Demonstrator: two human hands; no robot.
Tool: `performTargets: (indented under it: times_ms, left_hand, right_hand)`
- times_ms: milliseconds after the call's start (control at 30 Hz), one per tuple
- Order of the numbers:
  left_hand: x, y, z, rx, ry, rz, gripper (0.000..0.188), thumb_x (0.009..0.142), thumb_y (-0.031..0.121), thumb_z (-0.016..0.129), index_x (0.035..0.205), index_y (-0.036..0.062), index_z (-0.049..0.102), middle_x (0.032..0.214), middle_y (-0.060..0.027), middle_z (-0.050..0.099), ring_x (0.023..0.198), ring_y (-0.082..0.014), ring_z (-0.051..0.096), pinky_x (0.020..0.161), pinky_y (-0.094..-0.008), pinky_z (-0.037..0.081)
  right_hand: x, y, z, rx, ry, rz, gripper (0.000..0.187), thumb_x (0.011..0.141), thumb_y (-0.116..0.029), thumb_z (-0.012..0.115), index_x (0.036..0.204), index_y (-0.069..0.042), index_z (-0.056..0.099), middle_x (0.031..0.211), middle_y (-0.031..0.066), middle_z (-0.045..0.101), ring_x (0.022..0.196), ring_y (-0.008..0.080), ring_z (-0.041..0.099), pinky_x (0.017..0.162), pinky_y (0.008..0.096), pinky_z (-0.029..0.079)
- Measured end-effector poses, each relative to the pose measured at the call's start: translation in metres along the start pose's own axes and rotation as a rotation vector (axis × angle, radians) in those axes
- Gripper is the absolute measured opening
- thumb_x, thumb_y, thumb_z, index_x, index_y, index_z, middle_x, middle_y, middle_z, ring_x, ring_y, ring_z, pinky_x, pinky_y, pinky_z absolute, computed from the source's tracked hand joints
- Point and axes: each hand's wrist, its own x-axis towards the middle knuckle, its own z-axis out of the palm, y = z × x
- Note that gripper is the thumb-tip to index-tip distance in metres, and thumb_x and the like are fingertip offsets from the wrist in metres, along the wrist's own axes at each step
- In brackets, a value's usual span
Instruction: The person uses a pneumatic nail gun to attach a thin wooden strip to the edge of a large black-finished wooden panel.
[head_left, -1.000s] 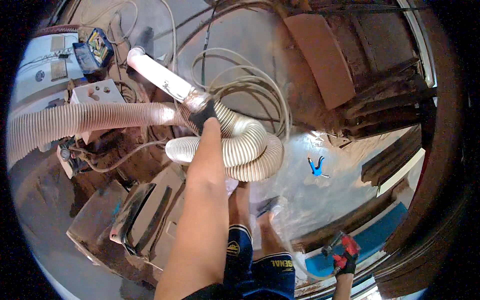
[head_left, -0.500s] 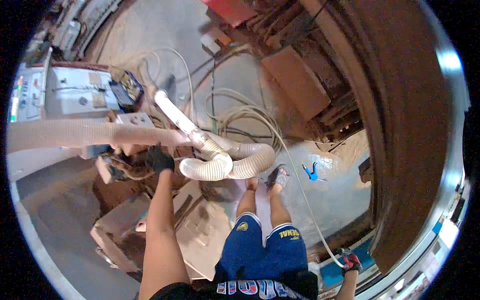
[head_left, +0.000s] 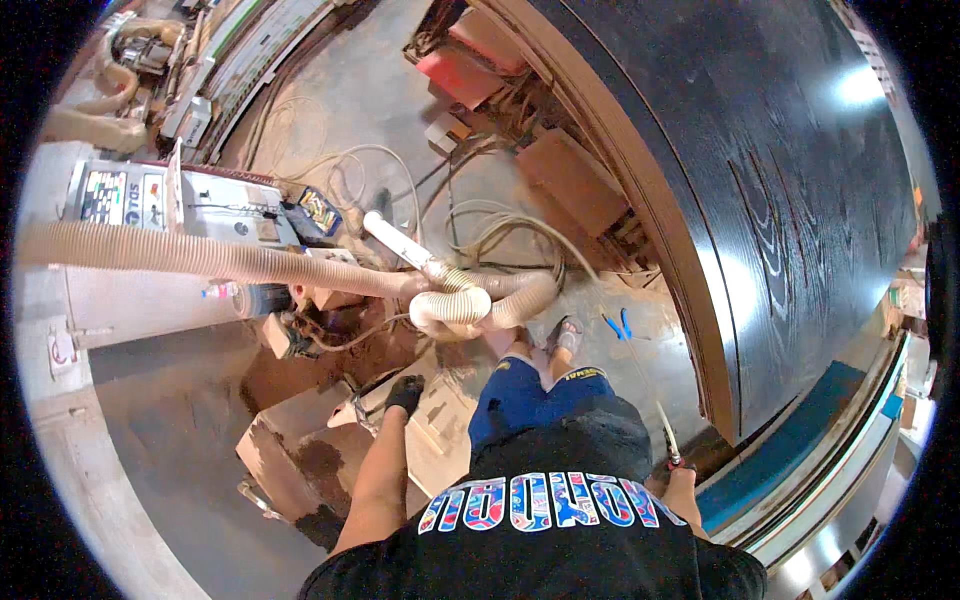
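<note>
Two arms (head_left: 382,478) reaching down, left hand (head_left: 405,393) beside a tan board (head_left: 445,432), can't tell how open; right hand (head_left: 683,473) wrapped round a red tool (head_left: 676,461).

Blue tool (head_left: 627,323) on grey floor (head_left: 360,80)

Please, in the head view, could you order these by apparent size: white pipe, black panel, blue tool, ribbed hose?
Largest to smallest:
1. black panel
2. ribbed hose
3. white pipe
4. blue tool
</note>
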Motion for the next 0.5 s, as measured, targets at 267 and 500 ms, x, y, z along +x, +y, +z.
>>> performTargets:
  times_ms: [267, 500]
  left_hand:
    - [-0.022, -0.025, 0.064, -0.025, -0.033, 0.08, 0.048, 0.079, 0.035, 0.067, 0.114, 0.0021, 0.064, 0.121, -0.0186, 0.061, 0.113, -0.0322, 0.058, 0.095, -0.0369, 0.046]
    - [0.012, -0.068, 0.08, -0.001, 0.039, 0.122, 0.046, 0.081, 0.036, 0.063, 0.114, 0.0045, 0.065, 0.118, -0.0181, 0.063, 0.112, -0.033, 0.058, 0.097, -0.0381, 0.044]
  right_hand:
    - [0.004, -0.01, 0.047, -0.03, -0.102, -0.034, 0.022, 0.094, -0.023, 0.048, 0.097, -0.007, 0.064, 0.092, 0.0102, 0.066, 0.086, 0.0239, 0.061, 0.075, 0.0355, 0.049]
    - [-0.016, -0.014, 0.063, -0.051, -0.154, -0.008, 0.023, 0.094, -0.023, 0.047, 0.097, -0.007, 0.063, 0.092, 0.0108, 0.065, 0.085, 0.0241, 0.061, 0.074, 0.0355, 0.048]
